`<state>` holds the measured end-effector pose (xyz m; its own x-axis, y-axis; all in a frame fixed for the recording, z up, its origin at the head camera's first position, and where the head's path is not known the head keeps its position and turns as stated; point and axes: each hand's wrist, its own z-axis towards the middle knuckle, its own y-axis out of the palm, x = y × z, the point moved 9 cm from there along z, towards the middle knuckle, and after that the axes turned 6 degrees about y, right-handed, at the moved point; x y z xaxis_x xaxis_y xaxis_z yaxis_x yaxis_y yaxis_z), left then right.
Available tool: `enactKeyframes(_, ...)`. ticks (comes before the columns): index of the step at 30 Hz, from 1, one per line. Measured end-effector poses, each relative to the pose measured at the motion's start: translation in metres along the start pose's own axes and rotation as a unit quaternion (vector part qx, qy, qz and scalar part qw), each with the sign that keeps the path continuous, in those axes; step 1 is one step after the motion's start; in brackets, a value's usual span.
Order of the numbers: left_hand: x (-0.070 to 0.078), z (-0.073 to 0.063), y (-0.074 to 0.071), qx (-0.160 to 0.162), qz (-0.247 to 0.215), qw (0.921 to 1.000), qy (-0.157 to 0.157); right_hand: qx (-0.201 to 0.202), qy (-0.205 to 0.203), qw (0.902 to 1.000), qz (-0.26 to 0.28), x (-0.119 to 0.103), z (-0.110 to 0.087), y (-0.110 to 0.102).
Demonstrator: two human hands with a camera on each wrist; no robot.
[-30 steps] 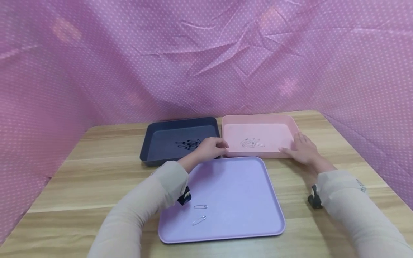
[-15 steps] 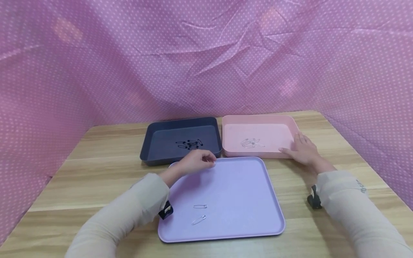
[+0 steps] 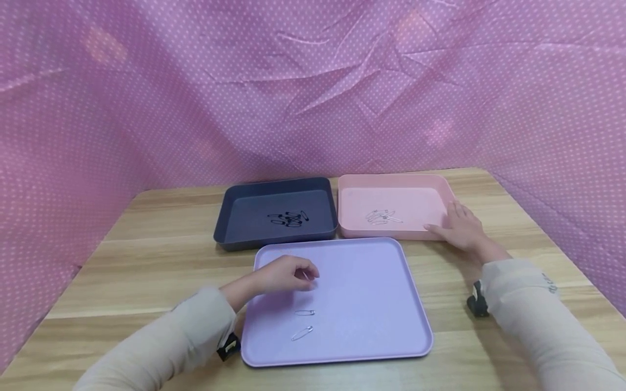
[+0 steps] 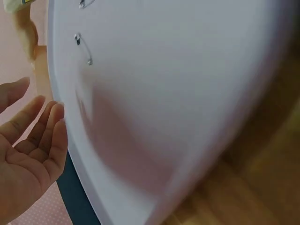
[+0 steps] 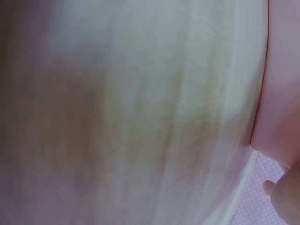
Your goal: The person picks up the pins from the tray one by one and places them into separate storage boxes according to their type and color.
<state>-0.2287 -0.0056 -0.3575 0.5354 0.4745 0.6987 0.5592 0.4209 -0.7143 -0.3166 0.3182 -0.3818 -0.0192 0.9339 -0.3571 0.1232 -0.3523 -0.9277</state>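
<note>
In the head view my left hand (image 3: 283, 274) hovers over the lilac tray (image 3: 364, 298), fingers loosely bent and nothing held. The left wrist view shows its thumb apart from the fingers. Two silver safety pins lie on that tray just in front of the hand: an upper one (image 3: 312, 312) and a lower one (image 3: 309, 329). My right hand (image 3: 462, 231) rests on the right front corner of the pink tray (image 3: 391, 234), thumb over the front rim. A small pile of silver safety pins (image 3: 384, 218) lies inside that tray.
Left of the pink tray stands a dark grey tray (image 3: 254, 203) with several black safety pins (image 3: 292, 219) in it. Both deep trays sit behind the lilac one on a wooden table (image 3: 161, 244). A pink dotted cloth (image 3: 313, 98) hangs around the back and sides.
My left hand has moved back from between the two deep trays, down and left over the lilac tray. My right hand has stayed on the pink tray's corner.
</note>
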Motion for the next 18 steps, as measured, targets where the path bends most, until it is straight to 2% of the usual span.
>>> enactKeyframes(4,0.0,-0.006,0.005,-0.022,0.016,0.9996,0.001,0.002,0.001,1.0,0.003,0.001,0.001,-0.002)
enactKeyframes(7,-0.002,-0.01,0.009,-0.034,0.011,0.9993,-0.005,0.003,0.003,1.0,-0.003,0.002,0.001,-0.003)
enactKeyframes(14,-0.01,-0.017,0.02,-0.038,-0.009,0.9987,-0.032,-0.007,0.006,0.9999,0.005,0.001,0.001,0.001)
enactKeyframes(18,-0.008,-0.02,0.025,-0.046,-0.01,0.9983,-0.033,-0.011,0.007,0.9999,0.003,0.0,0.001,0.0)
